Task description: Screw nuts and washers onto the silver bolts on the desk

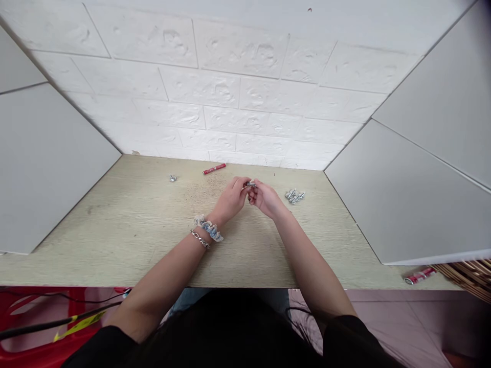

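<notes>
Over the middle of the table, my left hand (233, 195) and my right hand (267, 198) meet with fingertips pinched together. Between them is a small shiny metal piece (251, 185), gripped from both sides; its exact kind is too small to make out. To the right of my right hand lies a small heap of silvery metal pieces (295, 196) that look like screws or hooks. A single similar metal piece (172, 178) lies off to the left. Beyond my left hand, near the wall, rests a slim red tube (214, 169).
The pale wooden table (115, 225) ends at a white brick-patterned wall (238, 97), with grey panels on both sides. At the right front edge are another red tube (419, 276) and a wicker basket (468, 276). A red plastic chair (72, 332) stands below left.
</notes>
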